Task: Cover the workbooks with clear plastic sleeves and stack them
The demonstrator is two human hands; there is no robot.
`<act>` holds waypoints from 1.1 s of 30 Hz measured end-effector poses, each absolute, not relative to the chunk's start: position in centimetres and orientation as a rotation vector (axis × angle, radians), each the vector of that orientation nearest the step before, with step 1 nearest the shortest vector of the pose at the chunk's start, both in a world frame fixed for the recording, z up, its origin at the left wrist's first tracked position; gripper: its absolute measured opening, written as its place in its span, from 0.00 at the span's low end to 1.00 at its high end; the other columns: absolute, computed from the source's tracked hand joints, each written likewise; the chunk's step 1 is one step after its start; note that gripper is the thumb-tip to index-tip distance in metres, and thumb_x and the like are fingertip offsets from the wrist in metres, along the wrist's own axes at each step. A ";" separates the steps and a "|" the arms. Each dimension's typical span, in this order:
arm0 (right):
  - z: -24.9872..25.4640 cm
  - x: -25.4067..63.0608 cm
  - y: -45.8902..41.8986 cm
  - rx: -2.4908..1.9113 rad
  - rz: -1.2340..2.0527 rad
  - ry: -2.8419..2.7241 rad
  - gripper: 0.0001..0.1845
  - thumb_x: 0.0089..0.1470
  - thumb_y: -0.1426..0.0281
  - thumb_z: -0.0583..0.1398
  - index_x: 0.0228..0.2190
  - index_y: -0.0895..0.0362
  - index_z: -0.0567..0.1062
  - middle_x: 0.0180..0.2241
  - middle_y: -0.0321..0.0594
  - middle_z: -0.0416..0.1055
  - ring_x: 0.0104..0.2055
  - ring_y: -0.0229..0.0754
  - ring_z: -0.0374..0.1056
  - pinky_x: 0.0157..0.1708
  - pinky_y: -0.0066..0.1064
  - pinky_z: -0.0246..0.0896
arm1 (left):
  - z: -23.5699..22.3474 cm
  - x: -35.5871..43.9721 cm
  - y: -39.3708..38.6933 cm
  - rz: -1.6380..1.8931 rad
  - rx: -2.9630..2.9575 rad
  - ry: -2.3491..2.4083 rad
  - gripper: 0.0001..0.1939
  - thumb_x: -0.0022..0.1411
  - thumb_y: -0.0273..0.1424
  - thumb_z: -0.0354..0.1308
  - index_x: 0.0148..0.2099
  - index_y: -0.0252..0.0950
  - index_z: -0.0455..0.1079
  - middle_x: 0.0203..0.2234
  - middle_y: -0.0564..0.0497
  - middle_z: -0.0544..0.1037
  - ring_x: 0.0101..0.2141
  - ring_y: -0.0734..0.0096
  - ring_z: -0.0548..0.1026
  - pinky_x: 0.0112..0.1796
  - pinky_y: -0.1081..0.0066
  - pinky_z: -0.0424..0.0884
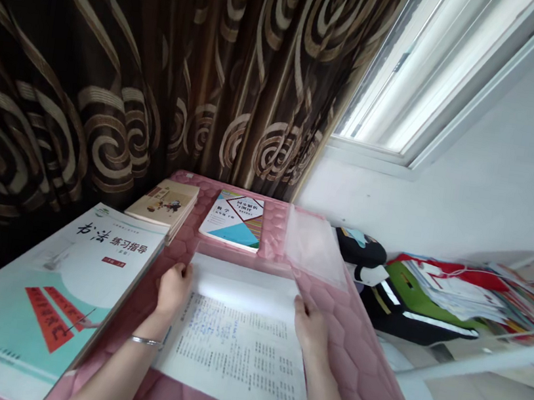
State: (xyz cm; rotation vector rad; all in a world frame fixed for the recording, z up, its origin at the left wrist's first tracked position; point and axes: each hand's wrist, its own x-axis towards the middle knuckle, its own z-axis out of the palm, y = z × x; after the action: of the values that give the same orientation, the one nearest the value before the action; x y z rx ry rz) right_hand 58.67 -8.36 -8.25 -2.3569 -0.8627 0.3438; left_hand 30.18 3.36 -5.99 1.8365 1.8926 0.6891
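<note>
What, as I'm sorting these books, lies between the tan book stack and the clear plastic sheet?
In the head view, a blue-and-white book lies there, flat on the pink quilted cover.

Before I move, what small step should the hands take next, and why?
I would probably ease down and smooth the far edge of the printed page. The left hand and right hand hold its opposite sides near the far corners, and the blank strip between them seems bowed rather than flat, though its height is hard to judge.
</note>
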 end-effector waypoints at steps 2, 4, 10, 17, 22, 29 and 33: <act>-8.2 58.8 -8.4 -2.354 0.329 -0.855 0.27 0.56 0.57 0.46 0.40 0.60 0.78 0.34 0.52 0.78 0.43 0.54 0.73 0.39 0.36 0.65 | -6.0 30.2 3.4 0.666 1.838 1.890 0.17 0.66 0.35 0.48 0.31 0.32 0.73 0.24 0.44 0.78 0.26 0.67 0.73 0.28 0.72 0.56; -8.2 58.8 -8.3 -2.352 0.333 -0.847 0.26 0.56 0.58 0.47 0.40 0.60 0.78 0.34 0.51 0.78 0.44 0.54 0.73 0.40 0.36 0.65 | -6.0 30.1 3.3 0.682 1.820 1.881 0.18 0.67 0.35 0.47 0.33 0.32 0.73 0.26 0.41 0.79 0.29 0.65 0.75 0.29 0.72 0.58; -8.5 58.5 -8.2 -2.429 0.394 -0.819 0.27 0.57 0.55 0.46 0.39 0.57 0.78 0.34 0.50 0.78 0.43 0.53 0.73 0.40 0.38 0.65 | -6.0 29.7 3.1 0.763 1.767 1.817 0.16 0.66 0.32 0.48 0.30 0.33 0.72 0.28 0.41 0.79 0.30 0.65 0.75 0.30 0.72 0.60; -8.4 58.8 -8.4 -2.340 0.360 -0.853 0.28 0.56 0.54 0.46 0.40 0.58 0.77 0.33 0.49 0.78 0.42 0.52 0.74 0.38 0.34 0.66 | -6.4 30.1 3.2 0.697 1.838 1.881 0.16 0.66 0.35 0.48 0.30 0.33 0.71 0.25 0.43 0.78 0.28 0.66 0.75 0.29 0.72 0.57; -8.4 58.8 -8.4 -2.353 0.386 -0.852 0.26 0.56 0.56 0.47 0.39 0.57 0.77 0.35 0.49 0.78 0.43 0.52 0.74 0.39 0.35 0.65 | -6.4 30.0 3.2 0.726 1.815 1.866 0.17 0.67 0.35 0.47 0.32 0.32 0.71 0.26 0.42 0.79 0.30 0.64 0.75 0.31 0.71 0.59; -7.8 58.0 -8.2 -2.452 0.403 -0.815 0.27 0.58 0.53 0.46 0.34 0.57 0.77 0.31 0.49 0.77 0.38 0.54 0.74 0.35 0.38 0.65 | -5.9 29.8 2.9 0.788 1.768 1.814 0.16 0.65 0.32 0.48 0.28 0.33 0.71 0.24 0.43 0.78 0.28 0.66 0.74 0.29 0.73 0.60; -7.9 58.6 -8.4 -2.348 0.376 -0.848 0.27 0.57 0.52 0.47 0.33 0.56 0.78 0.31 0.47 0.78 0.39 0.51 0.74 0.36 0.34 0.65 | -5.8 30.1 2.9 0.712 1.808 1.879 0.17 0.66 0.34 0.49 0.29 0.33 0.72 0.24 0.43 0.78 0.27 0.66 0.74 0.29 0.72 0.59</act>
State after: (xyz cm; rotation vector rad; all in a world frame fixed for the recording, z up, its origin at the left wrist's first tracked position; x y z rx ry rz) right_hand 58.58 -8.39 -7.95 -2.3483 -0.8484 0.3755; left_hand 30.07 2.93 -5.77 1.8077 1.8792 0.7122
